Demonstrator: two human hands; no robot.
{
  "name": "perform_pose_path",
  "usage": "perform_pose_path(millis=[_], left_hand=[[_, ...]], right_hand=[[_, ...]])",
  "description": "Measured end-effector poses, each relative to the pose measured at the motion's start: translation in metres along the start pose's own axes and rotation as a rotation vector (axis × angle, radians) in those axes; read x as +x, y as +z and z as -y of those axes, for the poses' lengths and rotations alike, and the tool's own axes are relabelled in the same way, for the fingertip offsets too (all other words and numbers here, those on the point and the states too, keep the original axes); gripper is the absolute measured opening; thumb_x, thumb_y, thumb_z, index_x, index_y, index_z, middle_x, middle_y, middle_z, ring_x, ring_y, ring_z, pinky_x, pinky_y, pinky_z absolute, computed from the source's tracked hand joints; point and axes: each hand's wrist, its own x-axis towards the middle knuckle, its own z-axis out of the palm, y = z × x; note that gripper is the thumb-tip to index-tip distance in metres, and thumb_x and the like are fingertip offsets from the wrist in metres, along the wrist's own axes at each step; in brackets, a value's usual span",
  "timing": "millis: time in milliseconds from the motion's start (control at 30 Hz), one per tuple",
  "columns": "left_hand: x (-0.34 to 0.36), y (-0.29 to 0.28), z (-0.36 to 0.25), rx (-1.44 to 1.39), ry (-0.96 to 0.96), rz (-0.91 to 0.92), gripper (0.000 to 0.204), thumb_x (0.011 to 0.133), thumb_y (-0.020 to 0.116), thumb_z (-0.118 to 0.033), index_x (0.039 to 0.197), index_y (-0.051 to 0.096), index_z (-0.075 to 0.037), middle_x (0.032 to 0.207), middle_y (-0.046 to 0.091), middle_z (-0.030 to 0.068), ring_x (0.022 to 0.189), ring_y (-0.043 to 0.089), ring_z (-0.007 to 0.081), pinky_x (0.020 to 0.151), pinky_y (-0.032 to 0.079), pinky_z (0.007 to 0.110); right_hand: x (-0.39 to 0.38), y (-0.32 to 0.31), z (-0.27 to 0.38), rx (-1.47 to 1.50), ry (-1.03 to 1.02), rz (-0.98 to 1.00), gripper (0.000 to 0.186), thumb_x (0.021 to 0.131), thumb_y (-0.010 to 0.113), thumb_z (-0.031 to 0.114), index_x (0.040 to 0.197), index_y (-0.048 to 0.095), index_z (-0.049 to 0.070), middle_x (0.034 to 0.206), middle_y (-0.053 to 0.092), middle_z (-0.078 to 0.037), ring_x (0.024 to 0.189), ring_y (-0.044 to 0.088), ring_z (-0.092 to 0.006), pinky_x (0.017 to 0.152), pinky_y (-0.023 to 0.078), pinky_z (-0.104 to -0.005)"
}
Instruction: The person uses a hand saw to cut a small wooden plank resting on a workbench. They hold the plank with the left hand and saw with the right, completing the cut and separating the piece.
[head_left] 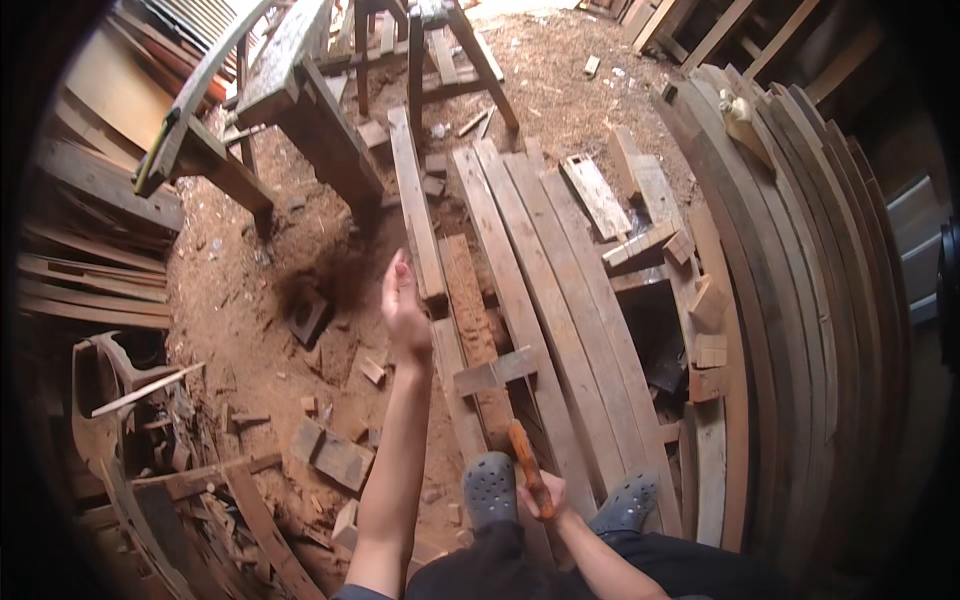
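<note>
One orange handle [523, 452], inside right hand [547, 497]

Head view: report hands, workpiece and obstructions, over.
Left hand open, no object visible in it. Right hand gripping orange-brown wooden handle. Rough-faced board ahead, crossed by short flat piece; gray clog at board's near end.

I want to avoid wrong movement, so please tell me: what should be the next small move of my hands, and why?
Probably bring the left hand to the orange handle. It looks empty, raised away from the handle with its fingers extended, while the right hand grips alone, close to the grey left shoe. A second hand might give better control there.
</note>
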Motion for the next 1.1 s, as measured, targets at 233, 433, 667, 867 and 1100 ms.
perform_pose_path(millis=[233, 433, 667, 867, 1100], left_hand=[[-0.077, 0.023, 0.186, 0.781, -0.42, -0.097, 0.072, 0.093, 0.036, -0.054, 0.143, 0.028, -0.004, 0.147, 0.024, 0.0205, 0.135, 0.022, 0.0368, 0.11, 0.016, 0.048], [-0.084, 0.024, 0.2, 0.733, -0.396, -0.186, 0.073, 0.092, 0.033, -0.057, 0.144, 0.026, -0.006, 0.146, 0.028, 0.0198, 0.134, 0.025, 0.0355, 0.111, 0.016, 0.047], [-0.077, 0.033, 0.181, 0.735, -0.671, -0.172, 0.073, 0.092, 0.029, -0.059, 0.142, 0.028, -0.005, 0.142, 0.036, 0.0179, 0.131, 0.033, 0.0338, 0.107, 0.024, 0.048], [-0.086, 0.044, 0.179, 0.855, -0.547, -0.164, 0.075, 0.092, 0.033, -0.057, 0.141, 0.026, 0.001, 0.137, 0.039, 0.0208, 0.126, 0.038, 0.035, 0.101, 0.033, 0.05], [-0.088, 0.036, 0.173, 0.816, -0.587, -0.082, 0.074, 0.093, 0.034, -0.055, 0.144, 0.021, -0.003, 0.139, 0.037, 0.0206, 0.126, 0.038, 0.0367, 0.101, 0.035, 0.051]], right_hand=[[-0.004, -0.009, 0.008, 0.043, 0.192, -0.028, 0.016, 0.078, 0.066, 0.014, 0.075, 0.057, 0.001, 0.061, 0.054, -0.013, 0.055, 0.057, -0.0291, 0.053, 0.044, -0.0342], [-0.009, -0.009, 0.002, 0.14, 0.302, -0.134, 0.015, 0.076, 0.066, 0.013, 0.072, 0.057, 0.002, 0.058, 0.056, -0.008, 0.052, 0.057, -0.0184, 0.052, 0.043, -0.0301], [-0.02, -0.008, -0.013, 0.354, 0.475, -0.192, 0.014, 0.075, 0.064, 0.012, 0.071, 0.057, 0.001, 0.059, 0.056, -0.007, 0.053, 0.055, -0.0168, 0.055, 0.044, -0.0301], [-0.021, -0.001, -0.017, 0.34, 0.489, -0.138, 0.014, 0.074, 0.064, 0.013, 0.071, 0.058, 0.0, 0.062, 0.055, -0.008, 0.057, 0.055, -0.0194, 0.057, 0.043, -0.0314], [-0.024, -0.003, -0.018, 0.343, 0.464, -0.205, 0.013, 0.072, 0.064, 0.012, 0.072, 0.058, 0.0, 0.061, 0.054, -0.008, 0.055, 0.054, -0.0206, 0.056, 0.043, -0.0311]])
